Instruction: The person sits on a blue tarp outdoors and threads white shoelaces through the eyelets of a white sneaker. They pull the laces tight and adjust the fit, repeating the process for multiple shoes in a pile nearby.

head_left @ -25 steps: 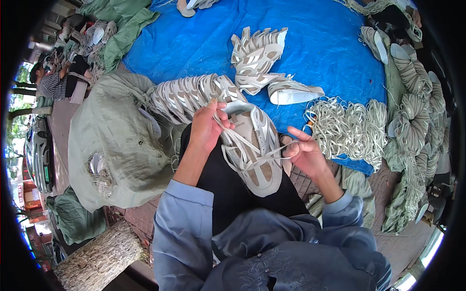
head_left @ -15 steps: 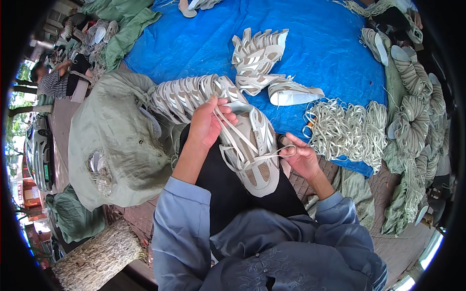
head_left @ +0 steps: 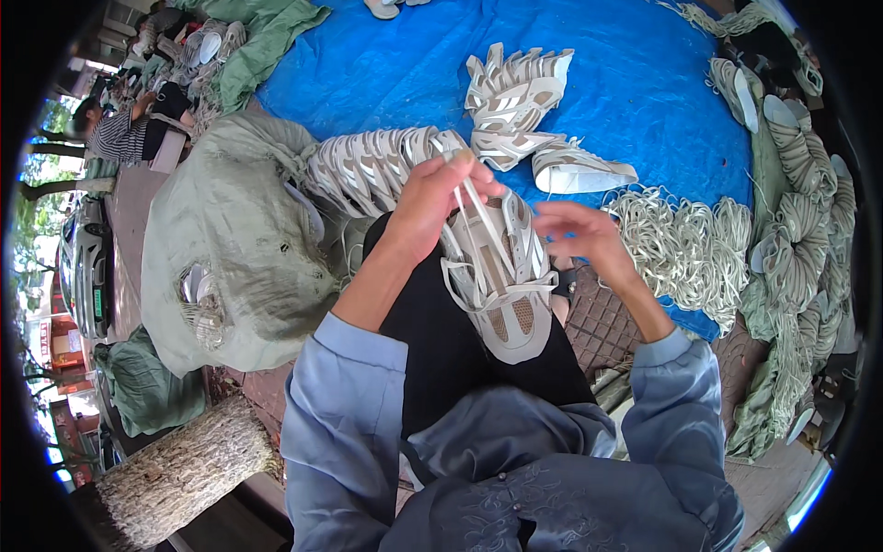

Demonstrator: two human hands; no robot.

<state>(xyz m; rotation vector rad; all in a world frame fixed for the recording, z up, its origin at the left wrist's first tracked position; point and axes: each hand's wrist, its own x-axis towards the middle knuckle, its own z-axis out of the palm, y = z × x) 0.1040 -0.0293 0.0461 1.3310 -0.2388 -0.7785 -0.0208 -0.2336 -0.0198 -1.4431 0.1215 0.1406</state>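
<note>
A white and beige shoe upper (head_left: pixel 517 329) lies across my lap, its toe pointing toward me. White shoelace (head_left: pixel 486 224) runs through the lowest eyelets and up along the tongue. My left hand (head_left: pixel 440 204) is closed around the upper lengths of this lace, pulling them taut above the shoe opening. Beside the shoe's right edge hovers my right hand (head_left: pixel 593 237), its fingers stretched toward the eyelets and slightly blurred. No lace shows in it. The toe-end lace rests across the upper in a loose bow-like curve.
A row of nested shoe uppers (head_left: pixel 368 166) lies beyond my left hand, more uppers (head_left: pixel 520 97) on the blue tarp (head_left: pixel 395 69). A pile of white laces (head_left: pixel 685 244) sits right. A stuffed pale sack (head_left: pixel 244 239) stands left; bundled uppers (head_left: pixel 796 230) line the far right.
My right hand has let go of the lace near the toe and moved up along the shoe's right side. My left hand still grips the lace; the view has shifted slightly.
</note>
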